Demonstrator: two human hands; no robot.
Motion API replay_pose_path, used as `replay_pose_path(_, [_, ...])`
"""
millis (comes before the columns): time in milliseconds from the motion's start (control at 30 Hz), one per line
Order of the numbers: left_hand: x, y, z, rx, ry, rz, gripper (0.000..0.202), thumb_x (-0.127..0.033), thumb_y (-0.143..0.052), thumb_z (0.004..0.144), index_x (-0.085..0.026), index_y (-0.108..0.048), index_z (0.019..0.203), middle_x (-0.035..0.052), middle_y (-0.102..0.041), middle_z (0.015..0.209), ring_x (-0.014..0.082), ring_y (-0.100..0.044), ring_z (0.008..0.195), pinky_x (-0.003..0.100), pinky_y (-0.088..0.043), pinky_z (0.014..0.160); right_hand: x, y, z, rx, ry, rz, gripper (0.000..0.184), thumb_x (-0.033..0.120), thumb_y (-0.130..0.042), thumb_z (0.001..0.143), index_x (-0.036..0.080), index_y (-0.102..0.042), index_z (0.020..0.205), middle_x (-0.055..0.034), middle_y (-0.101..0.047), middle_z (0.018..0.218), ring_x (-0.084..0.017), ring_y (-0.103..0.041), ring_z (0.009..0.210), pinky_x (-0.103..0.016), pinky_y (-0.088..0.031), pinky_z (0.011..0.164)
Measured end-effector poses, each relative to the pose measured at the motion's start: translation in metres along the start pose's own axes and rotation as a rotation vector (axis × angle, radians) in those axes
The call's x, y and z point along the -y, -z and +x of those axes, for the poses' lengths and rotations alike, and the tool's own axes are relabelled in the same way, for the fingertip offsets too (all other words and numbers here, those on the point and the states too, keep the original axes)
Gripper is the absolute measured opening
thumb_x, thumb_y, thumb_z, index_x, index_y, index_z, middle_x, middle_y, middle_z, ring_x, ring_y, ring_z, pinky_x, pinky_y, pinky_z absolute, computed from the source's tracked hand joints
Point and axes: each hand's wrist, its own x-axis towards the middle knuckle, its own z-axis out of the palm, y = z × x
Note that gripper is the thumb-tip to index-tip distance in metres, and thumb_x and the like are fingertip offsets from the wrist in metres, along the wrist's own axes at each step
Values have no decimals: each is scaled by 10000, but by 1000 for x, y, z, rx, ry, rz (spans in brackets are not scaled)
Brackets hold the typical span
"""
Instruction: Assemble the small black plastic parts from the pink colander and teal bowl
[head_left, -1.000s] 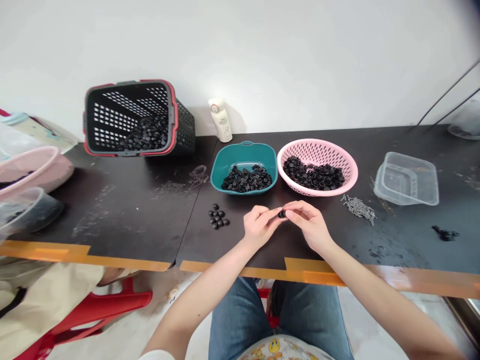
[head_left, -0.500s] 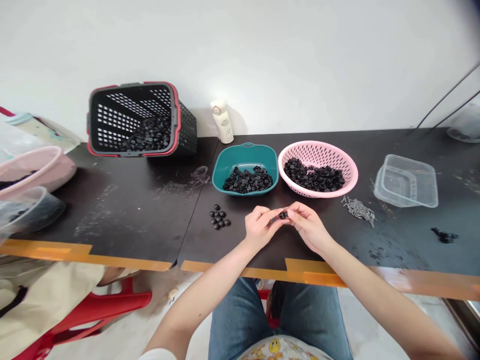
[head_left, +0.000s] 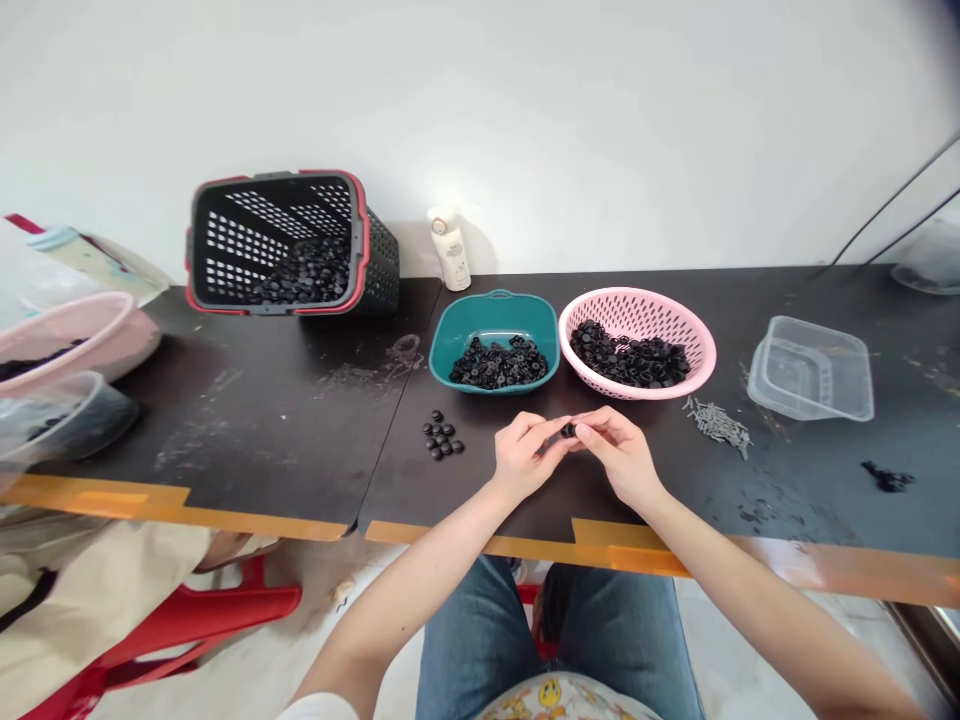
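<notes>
Between the fingertips of my left hand (head_left: 523, 455) and my right hand (head_left: 616, 455) is a small black plastic part (head_left: 568, 430), pinched from both sides above the table. The fingers cover most of it, so its exact shape is hidden. Left of my hands, several round black caps (head_left: 442, 436) lie in a cluster. A teal basin (head_left: 480, 310) holding small black ring-like pieces stands just beyond my left hand. Beyond my right hand sits a pink perforated basket (head_left: 694, 335) with black round parts inside. A pile of small grey pins (head_left: 718, 425) lies to the right.
A dark crate with a red rim (head_left: 364, 240) lies tipped at the back left, black parts inside. A white bottle (head_left: 451, 255) stands by the wall. A clear plastic tub (head_left: 814, 370) and small black pieces (head_left: 887, 477) are right. A seated person's leg (head_left: 142, 580) shows lower left.
My fingers have shifted slightly around the black part, which shows less between them now. The whole view has moved a little; the containers stay in place.
</notes>
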Motion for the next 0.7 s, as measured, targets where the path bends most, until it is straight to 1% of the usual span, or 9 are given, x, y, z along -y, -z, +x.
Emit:
replay_pose_path(100, [0,0,1,21,8,-14,267,-320,-673,795,-213,-680,1039,-5,-592,757,56,-530,557,180,-466,523,-2,1,1,-22,25,-10,150,371,-726,730,237,-662,749,-13,-669,761,-164,-626,686,-341,-528,715])
replay_pose_path(200, [1,0,1,21,1,-23,285,-301,-689,784,-214,-676,1056,-3,-598,762,64,-552,587,180,-469,534,-5,2,3,-22,43,-3,135,359,-724,735,242,-657,724,-8,-663,744,-162,-613,713,-328,-512,733])
replay_pose_path(300, [2,0,0,19,6,-26,283,-297,-685,788,-220,-677,1060,-3,-603,767,68,-562,599,183,-478,542,-7,3,3,-23,14,-7,150,373,-725,729,240,-656,743,-11,-658,754,-166,-610,734,-330,-513,747])
replay_pose_path(367, [3,0,-1,17,12,-19,272,-307,-677,794,-226,-681,1053,-4,-604,759,71,-566,603,187,-485,549,-7,4,4,-9,-27,6,179,379,-738,714,244,-660,802,-8,-665,791,-163,-615,753,-329,-514,766])
replay_pose_path(433, [3,1,-2,13,14,-7,255,-296,-669,802,-228,-685,1047,-3,-607,751,78,-574,621,191,-493,565,-5,5,6,44,-94,28,223,395,-733,716,245,-666,866,-4,-674,829,-158,-624,768,-333,-512,796])
replay_pose_path(533, [4,1,-2,19,4,-5,250,-262,-666,805,-226,-685,1052,0,-613,759,85,-583,647,194,-501,583,-2,8,8,183,-188,37,247,431,-672,769,215,-690,887,-20,-678,842,-164,-628,795,-349,-497,844])
replay_pose_path(600, [5,1,-1,32,-2,-14,257,-262,-671,801,-226,-684,1055,1,-614,761,82,-581,641,191,-498,577,0,10,9,250,-210,26,257,431,-639,798,199,-706,887,-30,-676,837,-169,-619,813,-350,-480,864])
replay_pose_path(700, [6,1,-2,53,-5,-13,256,-289,-665,805,-229,-685,1053,-1,-612,747,84,-580,636,193,-501,581,1,12,10,264,-187,-6,263,433,-642,794,199,-716,890,-30,-667,824,-169,-597,815,-346,-459,864])
